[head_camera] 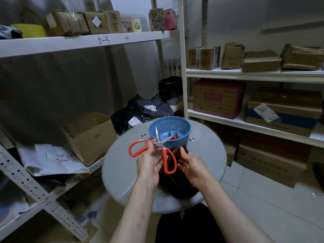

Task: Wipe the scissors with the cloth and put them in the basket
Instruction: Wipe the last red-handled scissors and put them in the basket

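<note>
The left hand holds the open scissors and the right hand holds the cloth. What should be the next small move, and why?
Probably bring the cloth in the right hand up to the blades of the scissors and wipe along them. The left hand grips the scissors spread open, the cloth lies by the handles, not on the metal, and the basket waits behind.

I am counting, around frame centre: two hands, left hand (149, 160) and right hand (192, 165); one basket (186, 127); two pairs of scissors, held scissors (159, 142) and basket scissors (172, 137); one cloth (185, 148); one table (122, 170).
</note>
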